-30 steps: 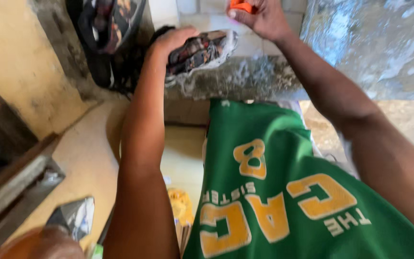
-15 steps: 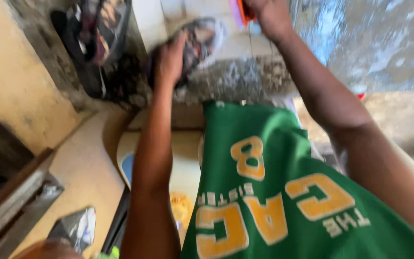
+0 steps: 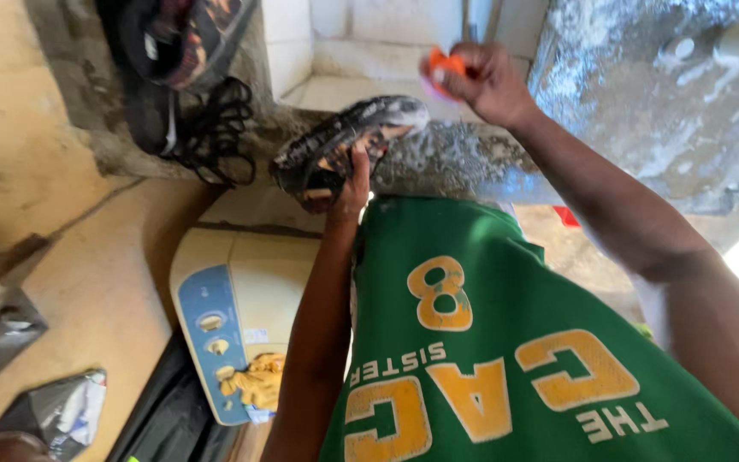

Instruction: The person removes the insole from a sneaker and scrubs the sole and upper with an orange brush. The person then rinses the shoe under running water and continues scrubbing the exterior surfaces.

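From the head view, the left hand (image 3: 354, 175) grips a dark shoe (image 3: 341, 147) from below, holding it at the wet front edge of the concrete worktop (image 3: 455, 162). The right hand (image 3: 482, 79) is clenched around an orange brush (image 3: 446, 64) just above the shoe's toe. Open tiled basin (image 3: 361, 90) lies behind; a washer (image 3: 241, 299) stands below the ledge.
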{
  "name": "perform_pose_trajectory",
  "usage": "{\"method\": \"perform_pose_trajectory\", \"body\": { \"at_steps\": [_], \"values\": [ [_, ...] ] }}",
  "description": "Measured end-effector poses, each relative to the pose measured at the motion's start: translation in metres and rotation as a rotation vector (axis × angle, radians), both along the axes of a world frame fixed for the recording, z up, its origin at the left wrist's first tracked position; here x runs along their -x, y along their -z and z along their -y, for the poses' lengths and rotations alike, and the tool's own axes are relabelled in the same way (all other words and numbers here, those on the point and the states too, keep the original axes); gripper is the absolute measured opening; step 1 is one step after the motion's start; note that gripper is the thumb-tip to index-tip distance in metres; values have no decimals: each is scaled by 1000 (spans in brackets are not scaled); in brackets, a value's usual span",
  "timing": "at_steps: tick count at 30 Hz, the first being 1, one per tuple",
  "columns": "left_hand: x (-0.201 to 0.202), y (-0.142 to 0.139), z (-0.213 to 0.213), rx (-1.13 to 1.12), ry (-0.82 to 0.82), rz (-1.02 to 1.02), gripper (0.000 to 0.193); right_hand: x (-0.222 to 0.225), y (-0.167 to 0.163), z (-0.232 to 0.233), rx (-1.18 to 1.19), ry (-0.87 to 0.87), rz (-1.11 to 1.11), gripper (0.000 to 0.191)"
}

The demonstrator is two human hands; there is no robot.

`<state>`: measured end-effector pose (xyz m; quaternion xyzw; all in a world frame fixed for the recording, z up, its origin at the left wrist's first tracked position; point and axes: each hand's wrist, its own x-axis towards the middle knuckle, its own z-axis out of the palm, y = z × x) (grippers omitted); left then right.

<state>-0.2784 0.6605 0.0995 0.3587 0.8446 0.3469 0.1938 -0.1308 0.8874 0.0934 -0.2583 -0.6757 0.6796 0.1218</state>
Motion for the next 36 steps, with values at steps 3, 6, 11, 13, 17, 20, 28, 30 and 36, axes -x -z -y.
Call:
{"method": "perform_pose_trajectory", "body": {
  "at_steps": [3,6,11,13,17,20,28,30,36],
  "values": [
    [5,-2,-1,-11,-88,120,38,-4,4,2,64,-33,-184,34],
    [20,-2,-13,-156,-67,364,51,-4,8,0,49,-19,-139,38],
    [59,-6,-34,372,1,546,66,8,-2,-4,220,71,-210,32],
    [72,-8,-44,318,177,433,68,12,-7,-5,207,220,-222,30],
    [84,-13,-57,239,36,708,65,16,-13,-3,154,56,-98,30],
    [87,-17,-66,139,95,760,62,17,-13,-4,99,20,-189,34],
    [81,-30,-65,138,75,807,56,18,-5,-4,305,136,64,32],
    [66,-28,-55,173,-21,812,57,12,-8,-14,165,104,239,30],
    [26,-7,-18,-326,-157,1514,56,24,-44,-34,-190,-173,443,41]
  ]
}}
